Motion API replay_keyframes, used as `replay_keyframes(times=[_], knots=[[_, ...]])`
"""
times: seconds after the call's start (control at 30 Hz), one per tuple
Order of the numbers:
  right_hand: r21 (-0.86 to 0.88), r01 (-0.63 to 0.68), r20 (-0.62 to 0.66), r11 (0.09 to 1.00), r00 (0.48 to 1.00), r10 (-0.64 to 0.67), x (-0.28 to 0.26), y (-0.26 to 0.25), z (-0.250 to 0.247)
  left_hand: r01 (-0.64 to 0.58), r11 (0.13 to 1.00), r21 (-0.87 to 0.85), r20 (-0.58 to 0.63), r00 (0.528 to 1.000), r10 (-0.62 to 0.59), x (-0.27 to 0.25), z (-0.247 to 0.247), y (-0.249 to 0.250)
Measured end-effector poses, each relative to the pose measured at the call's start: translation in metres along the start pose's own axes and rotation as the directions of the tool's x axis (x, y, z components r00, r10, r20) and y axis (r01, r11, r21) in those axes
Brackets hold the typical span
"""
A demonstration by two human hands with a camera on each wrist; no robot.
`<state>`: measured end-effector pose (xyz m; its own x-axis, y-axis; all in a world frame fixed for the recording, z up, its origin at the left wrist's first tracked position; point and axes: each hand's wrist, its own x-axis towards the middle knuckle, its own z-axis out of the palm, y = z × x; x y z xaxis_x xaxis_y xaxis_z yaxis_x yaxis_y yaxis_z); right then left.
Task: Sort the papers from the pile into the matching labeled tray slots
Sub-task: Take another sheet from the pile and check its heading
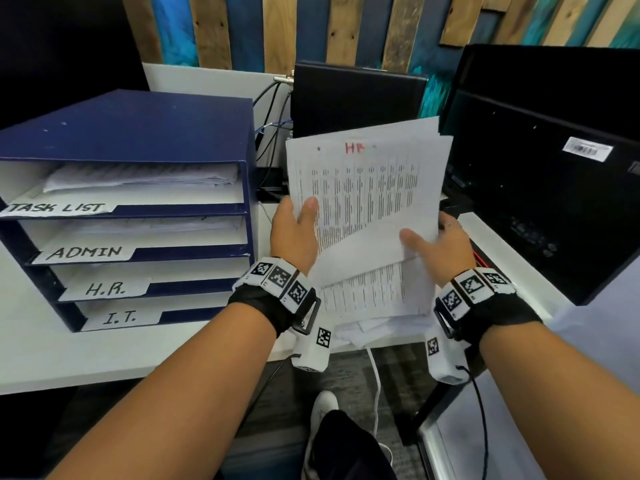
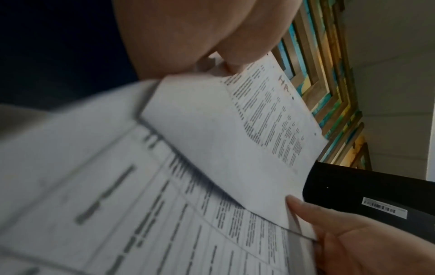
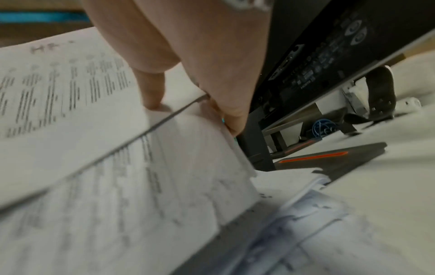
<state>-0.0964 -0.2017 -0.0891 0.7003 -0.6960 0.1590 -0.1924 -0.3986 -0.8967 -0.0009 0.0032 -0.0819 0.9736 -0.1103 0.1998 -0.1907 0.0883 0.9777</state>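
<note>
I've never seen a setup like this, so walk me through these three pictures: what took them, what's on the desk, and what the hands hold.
No machine here: a person wears a head camera and one on each wrist. The head view looks down at both hands; the other two look along each hand. On the white desk stands a blue tray organizer with slots marked TASK LIST, ADMIN, H.R. and I.T., beside black monitors. The left hand and right hand grip a sheaf of papers; its top sheet is marked HR in red.

head looks down; wrist views close, sharing papers (image 1: pixel 363 188).
</note>
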Motion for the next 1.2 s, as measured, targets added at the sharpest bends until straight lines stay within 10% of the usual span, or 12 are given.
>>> replay_keyframes(times=[0.23, 0.83, 1.2], knots=[[0.020, 0.064, -0.085, 0.998, 0.994, -0.062, -0.005, -0.013, -0.004, 0.022, 0.989, 0.148, 0.131, 0.991, -0.041, -0.001, -0.003, -0.003], [0.117, 0.152, 0.065, 0.981, 0.985, -0.160, -0.088, -0.022, -0.016, -0.113, 0.986, 0.120, -0.001, 0.993, 0.114, -0.071, -0.035, -0.008], [0.156, 0.023, 0.439, 0.988, 0.894, -0.090, -0.187, -0.027, 0.055, 0.070, 0.943, 0.324, -0.261, 0.965, 0.018, -0.128, -0.154, -0.061]])
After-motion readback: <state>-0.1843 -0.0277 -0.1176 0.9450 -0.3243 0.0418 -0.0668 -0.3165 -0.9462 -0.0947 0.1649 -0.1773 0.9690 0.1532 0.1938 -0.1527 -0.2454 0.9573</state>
